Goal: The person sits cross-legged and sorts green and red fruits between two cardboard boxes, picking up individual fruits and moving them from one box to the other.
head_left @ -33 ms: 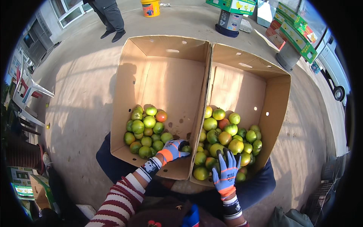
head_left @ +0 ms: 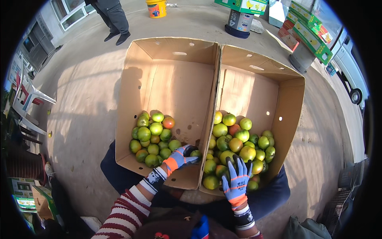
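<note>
Sitting side by side on the concrete floor (head_left: 79,99), the left cardboard box (head_left: 167,79) and the right cardboard box (head_left: 258,87) are each holding a heap of green and orange tomatoes at the near end. The gloved left hand (head_left: 181,156) is closing around a green tomato (head_left: 195,153) in the left box's near right corner. The gloved right hand (head_left: 236,180) is resting with fingers spread on the right box's tomato pile (head_left: 238,139), gripping nothing.

Nothing has shifted — my left hand (head_left: 181,156) is where it was, closed on a green tomato (head_left: 195,153) in the left box (head_left: 131,83), and my right hand (head_left: 236,180) lies as before, fingers spread on the tomatoes in the right box (head_left: 292,99).
</note>
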The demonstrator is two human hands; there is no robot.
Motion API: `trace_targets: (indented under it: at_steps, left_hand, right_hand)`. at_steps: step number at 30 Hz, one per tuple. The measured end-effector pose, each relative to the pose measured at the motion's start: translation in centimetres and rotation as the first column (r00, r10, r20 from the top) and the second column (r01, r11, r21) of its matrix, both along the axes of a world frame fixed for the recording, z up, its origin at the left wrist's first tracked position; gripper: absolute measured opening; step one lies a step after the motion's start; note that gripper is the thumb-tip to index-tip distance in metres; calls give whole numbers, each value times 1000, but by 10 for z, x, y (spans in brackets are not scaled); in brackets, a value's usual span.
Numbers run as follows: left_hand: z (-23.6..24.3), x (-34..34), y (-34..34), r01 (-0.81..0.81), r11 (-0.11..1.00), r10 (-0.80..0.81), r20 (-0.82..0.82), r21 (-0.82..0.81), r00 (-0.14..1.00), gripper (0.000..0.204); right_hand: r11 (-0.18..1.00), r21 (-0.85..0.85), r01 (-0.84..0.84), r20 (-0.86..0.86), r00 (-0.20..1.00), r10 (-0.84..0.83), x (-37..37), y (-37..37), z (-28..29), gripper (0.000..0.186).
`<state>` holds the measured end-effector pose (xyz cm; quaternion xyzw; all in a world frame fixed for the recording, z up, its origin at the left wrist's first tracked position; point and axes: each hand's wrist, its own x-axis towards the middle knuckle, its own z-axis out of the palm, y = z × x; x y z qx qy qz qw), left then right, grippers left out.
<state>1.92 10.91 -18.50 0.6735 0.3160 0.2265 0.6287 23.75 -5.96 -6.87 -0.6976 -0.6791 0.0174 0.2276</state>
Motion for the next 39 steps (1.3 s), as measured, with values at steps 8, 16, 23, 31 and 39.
trace_targets:
  at_steps: [8,16,23,31,39]
  left_hand:
    - [145,22,-57,8,956,108,378,-293,919,44]
    - [117,43,-82,-35,849,61,-31,527,998,16]
    - [78,23,-83,-82,841,116,-30,535,993,22]
    - [111,40,-78,9,844,-10,0,536,1000,27]
    - [86,18,-74,-274,959,238,318,73,918,32]
  right_hand:
    - [977,169,-128,-212,963,163,-15,20,30,68]
    - [915,396,75,-648,729,221,-40,24,-8,58]
    - [916,400,5,-458,867,195,-41,64,10,56]
    - [920,312,237,-878,442,184,8,124,9,41]
    - [951,269,151,-745,659,106,5,88,3,42]
